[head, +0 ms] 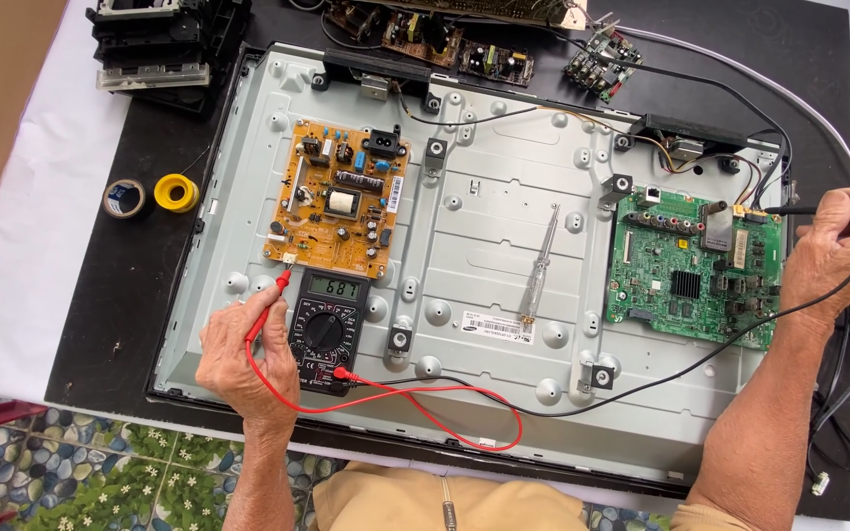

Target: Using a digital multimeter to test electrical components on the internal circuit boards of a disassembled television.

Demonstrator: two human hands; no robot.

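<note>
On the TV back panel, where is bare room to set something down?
Bare metal lies between the power board and the main board, save the screwdriver. Crowded: the multimeter by the left hand, and the back edge with loose boards.

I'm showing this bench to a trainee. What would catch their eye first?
Probably the orange board at upper left of the grey metal chassis and the green board at right. Next, the black meter beside the left hand, which holds a red probe; the right hand holds a black probe.
</note>
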